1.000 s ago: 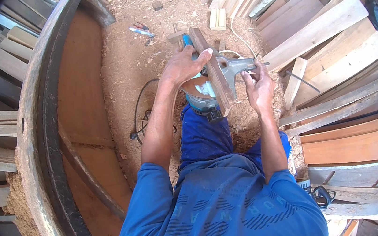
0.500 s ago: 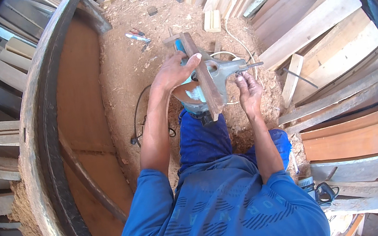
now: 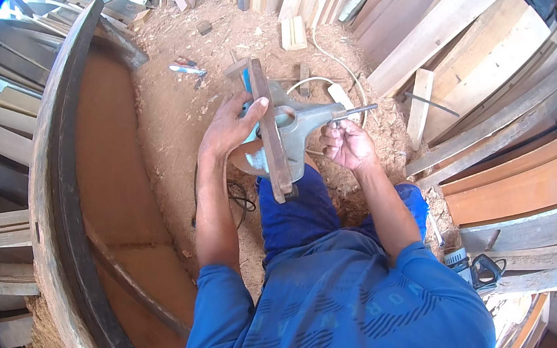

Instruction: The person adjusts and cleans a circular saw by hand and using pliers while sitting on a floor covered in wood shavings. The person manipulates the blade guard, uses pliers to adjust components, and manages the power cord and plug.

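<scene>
A power tool with a grey metal base (image 3: pixel 294 130) and teal parts sits over my thigh, a dark wooden bar (image 3: pixel 271 133) lying across it. My left hand (image 3: pixel 231 124) grips the tool's left side, its thumb resting against the bar. On the right, a grey arm of the base ends in a thin metal rod (image 3: pixel 362 109). My right hand (image 3: pixel 348 144) is just below that rod, fingers curled and pinched by the arm's end; what lies between them is too small to make out. A rounded brown plate (image 3: pixel 247 158) shows beneath my left wrist.
A curved wooden hull (image 3: pixel 127 158) rises at my left. Stacked planks (image 3: pixel 441 29) line the right side. On the sawdust-covered floor are hand tools (image 3: pixel 187 69), a wood block (image 3: pixel 293 33) and a white cable (image 3: pixel 351 71). Another power tool (image 3: pixel 457 262) is at lower right.
The power tool and wooden bar have turned so the bar stands more upright in view. Both hands have shifted left and slightly down with it, and the whole view has shifted a little.
</scene>
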{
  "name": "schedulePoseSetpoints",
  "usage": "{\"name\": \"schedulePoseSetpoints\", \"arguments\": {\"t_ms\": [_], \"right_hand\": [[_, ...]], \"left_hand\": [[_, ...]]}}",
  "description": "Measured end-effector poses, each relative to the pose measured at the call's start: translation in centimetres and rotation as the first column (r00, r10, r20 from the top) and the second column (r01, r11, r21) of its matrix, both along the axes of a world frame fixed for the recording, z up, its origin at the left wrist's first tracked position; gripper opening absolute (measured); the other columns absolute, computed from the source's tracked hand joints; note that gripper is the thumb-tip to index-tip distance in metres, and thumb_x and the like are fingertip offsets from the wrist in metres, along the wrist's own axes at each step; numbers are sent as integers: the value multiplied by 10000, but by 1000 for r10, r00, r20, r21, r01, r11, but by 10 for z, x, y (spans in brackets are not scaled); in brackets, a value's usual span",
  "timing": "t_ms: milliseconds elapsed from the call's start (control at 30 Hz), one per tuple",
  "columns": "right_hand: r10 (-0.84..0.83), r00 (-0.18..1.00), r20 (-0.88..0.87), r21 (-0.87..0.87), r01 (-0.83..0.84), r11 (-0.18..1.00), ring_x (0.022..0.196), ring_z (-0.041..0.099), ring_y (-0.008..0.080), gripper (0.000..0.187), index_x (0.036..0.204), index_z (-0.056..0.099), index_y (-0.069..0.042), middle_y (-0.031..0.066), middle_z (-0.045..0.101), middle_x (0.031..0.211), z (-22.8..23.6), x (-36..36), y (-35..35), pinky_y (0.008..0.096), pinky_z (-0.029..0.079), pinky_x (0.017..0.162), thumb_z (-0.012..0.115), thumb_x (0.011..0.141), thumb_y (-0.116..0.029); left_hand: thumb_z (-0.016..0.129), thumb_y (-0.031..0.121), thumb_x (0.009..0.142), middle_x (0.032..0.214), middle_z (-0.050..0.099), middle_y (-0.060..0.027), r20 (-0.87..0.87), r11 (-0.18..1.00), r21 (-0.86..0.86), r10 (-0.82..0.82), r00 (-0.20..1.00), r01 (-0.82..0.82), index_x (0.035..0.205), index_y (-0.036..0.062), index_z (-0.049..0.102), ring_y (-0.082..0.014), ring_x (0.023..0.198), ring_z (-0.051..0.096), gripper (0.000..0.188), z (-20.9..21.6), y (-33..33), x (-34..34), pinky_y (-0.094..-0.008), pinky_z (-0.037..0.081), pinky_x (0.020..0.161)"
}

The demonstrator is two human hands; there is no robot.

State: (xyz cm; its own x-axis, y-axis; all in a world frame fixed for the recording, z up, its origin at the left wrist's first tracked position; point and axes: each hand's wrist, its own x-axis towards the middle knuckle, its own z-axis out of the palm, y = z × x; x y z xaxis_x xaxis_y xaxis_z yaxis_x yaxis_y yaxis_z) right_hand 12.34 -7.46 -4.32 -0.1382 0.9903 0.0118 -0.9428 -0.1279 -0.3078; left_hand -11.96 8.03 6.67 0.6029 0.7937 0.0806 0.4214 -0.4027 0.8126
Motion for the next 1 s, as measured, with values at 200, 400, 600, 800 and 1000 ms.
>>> {"name": "schedulePoseSetpoints", "arguments": {"t_ms": [200, 400, 600, 800, 1000], "right_hand": [[18, 996, 91, -19, -16, 1000, 661, 440, 98, 285, 870, 596, -93, -39, 446, 706, 11, -16, -10, 246, 401, 579, 679, 920, -360], [-5, 1000, 13, -12, 5, 1000, 637, 425, 95, 317, 876, 565, -106, -33, 461, 720, 12, -42, -26, 238, 380, 570, 648, 954, -402], [-20, 999, 27, -30, 21, 999, 629, 423, 95, 317, 861, 543, -113, -30, 456, 724, 7, -25, -18, 240, 381, 563, 633, 962, -400], [-17, 1000, 26, -65, 19, 998, 623, 421, 93, 287, 871, 547, -106, -30, 444, 722, 11, -32, -10, 237, 381, 558, 641, 954, -364], [-24, 998, 63, -54, 27, 998, 626, 424, 89, 270, 868, 552, -104, -33, 429, 711, 7, -22, -11, 232, 399, 567, 655, 941, -343]], "left_hand": [[553, 477, 1003, 1097, 661, -220, 92, 987, 158, -21, 995, 6, 1182, -6, 674, -339, 1103, 591, 529, -1, -3, -10, -433, 447, 981], [592, 254, 947, 1072, 607, -130, 343, 965, -254, 23, 939, 69, 1134, 19, 590, -207, 1056, 549, 301, -8, 1, -46, -356, 451, 917], [711, 132, 717, 1151, 545, -172, -107, 897, 274, -330, 938, 347, 1159, 95, 463, -348, 1141, 533, 508, 28, -23, -44, -406, 422, 1000], [711, 132, 681, 1154, 560, -154, 30, 890, 320, -352, 935, 325, 1142, 75, 507, -356, 1121, 538, 506, 3, -7, -53, -422, 426, 1003], [682, 132, 709, 1232, 574, -157, -39, 906, 257, -337, 941, 335, 1124, 91, 507, -369, 1189, 530, 452, 11, -11, -46, -436, 429, 1016]]}}
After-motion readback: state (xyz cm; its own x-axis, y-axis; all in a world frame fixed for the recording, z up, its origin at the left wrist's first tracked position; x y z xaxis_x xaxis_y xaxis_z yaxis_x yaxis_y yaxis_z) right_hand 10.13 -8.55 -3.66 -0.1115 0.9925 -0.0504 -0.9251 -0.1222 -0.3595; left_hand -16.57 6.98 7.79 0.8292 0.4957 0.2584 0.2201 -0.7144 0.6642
